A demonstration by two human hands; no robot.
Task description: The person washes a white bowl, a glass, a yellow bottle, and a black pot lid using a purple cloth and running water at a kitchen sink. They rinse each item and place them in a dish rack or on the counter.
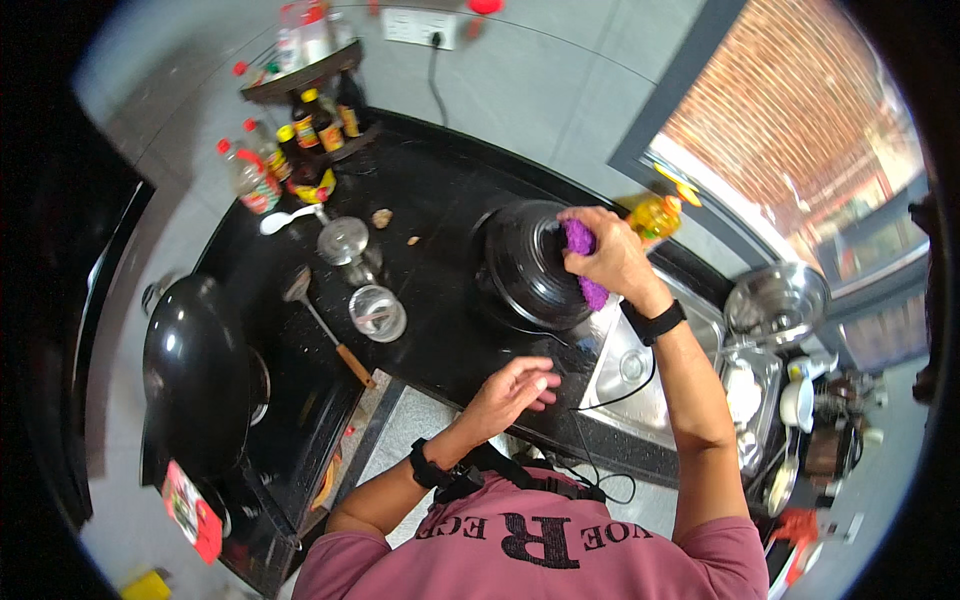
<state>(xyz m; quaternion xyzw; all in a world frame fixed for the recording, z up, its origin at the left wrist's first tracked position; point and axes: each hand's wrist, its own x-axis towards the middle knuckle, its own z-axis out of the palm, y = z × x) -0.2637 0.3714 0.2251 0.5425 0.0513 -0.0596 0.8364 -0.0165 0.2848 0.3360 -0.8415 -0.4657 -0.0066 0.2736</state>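
Observation:
My right hand (619, 259) grips a bunched purple cloth (582, 251) and presses it against the side of a glossy black round pot (529, 262). The pot has concentric ridges and stands on the black countertop (442, 315), left of the sink. My left hand (517, 390) hovers near the counter's front edge, below the pot, with nothing in it and its fingers loosely curved. A thin dark cord (637, 390) runs close to my right forearm.
A steel sink (630, 367) lies right, with a steel bowl (780, 304) beyond it. A yellow soap bottle (656, 219) stands behind the pot. Leftward are glass jars (377, 313), a wooden-handled spatula (326, 326), sauce bottles (259, 184) and a black wok (195, 375).

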